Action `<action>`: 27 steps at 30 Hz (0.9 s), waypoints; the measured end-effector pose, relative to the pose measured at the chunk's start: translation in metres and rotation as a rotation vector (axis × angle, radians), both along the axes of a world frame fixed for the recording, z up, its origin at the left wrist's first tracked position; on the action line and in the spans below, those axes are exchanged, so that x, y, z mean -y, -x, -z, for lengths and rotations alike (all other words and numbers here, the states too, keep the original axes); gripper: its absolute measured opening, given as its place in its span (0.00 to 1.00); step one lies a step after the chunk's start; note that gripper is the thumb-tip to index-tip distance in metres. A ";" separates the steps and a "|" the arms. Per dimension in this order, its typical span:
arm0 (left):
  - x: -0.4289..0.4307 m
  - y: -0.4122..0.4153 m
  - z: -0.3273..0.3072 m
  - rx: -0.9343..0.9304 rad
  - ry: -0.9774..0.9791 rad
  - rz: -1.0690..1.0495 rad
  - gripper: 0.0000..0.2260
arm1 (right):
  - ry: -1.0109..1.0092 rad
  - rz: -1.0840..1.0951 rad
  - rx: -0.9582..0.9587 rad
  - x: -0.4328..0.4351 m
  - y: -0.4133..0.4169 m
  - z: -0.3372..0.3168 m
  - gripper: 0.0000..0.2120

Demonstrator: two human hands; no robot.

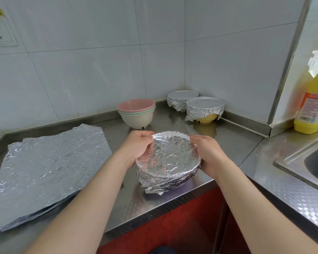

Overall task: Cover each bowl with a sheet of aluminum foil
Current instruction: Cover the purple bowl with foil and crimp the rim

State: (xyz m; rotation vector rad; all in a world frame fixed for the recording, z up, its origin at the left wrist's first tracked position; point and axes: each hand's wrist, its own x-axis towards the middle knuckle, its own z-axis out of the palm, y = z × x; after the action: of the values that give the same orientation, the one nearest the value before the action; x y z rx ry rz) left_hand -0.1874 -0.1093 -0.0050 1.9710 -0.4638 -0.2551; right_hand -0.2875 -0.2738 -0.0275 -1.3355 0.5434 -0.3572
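Near the front edge of the brushed stainless-steel counter (pixel 132 202), a round bowl wrapped in crinkled aluminium foil (pixel 170 162) is held between both hands. The left hand (pixel 138 145) is curled round the bowl's left side, with its fingers pressed onto the foil at the far rim. The right hand (pixel 207 153) is curled round the right side, with its fingertips likewise set on the far rim. The foil is stretched flat across the mouth and folded down over the wall, and a loose flap is seen under the near side. The bowl is tilted towards the viewer; whether its foot rests on the counter cannot be told.

To the left, well apart from the bowl, a stack of large wrinkled aluminium foil sheets (pixel 51 171) is laid flat on the counter. Behind the hands, a nested stack of uncovered bowls (pixel 137 114), pink on top, pale green beneath and cream at the bottom, is stood near the white tiled wall. Two finished bowls are set just beside each other in the corner: the rear foil-covered bowl (pixel 182 98) by the wall, and the nearer foil-covered bowl (pixel 205 107), whose yellow base shows beneath its foil. At the right, a yellow plastic bottle with an orange label (pixel 312 103) is stood behind a steel sink (pixel 290 160).
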 end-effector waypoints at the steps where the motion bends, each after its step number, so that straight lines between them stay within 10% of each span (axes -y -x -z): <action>1: 0.001 0.001 0.000 -0.013 -0.002 0.002 0.11 | 0.001 0.001 0.000 -0.001 -0.002 0.001 0.07; 27: 0.007 -0.006 -0.007 0.017 -0.134 0.183 0.12 | 0.350 -0.200 -0.113 0.009 -0.015 -0.006 0.15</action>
State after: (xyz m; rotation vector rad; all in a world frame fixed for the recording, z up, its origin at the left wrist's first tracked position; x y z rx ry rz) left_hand -0.1818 -0.1167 0.0015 2.0646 -0.6538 -0.3934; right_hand -0.2721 -0.2824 -0.0217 -1.7414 0.4479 -0.2185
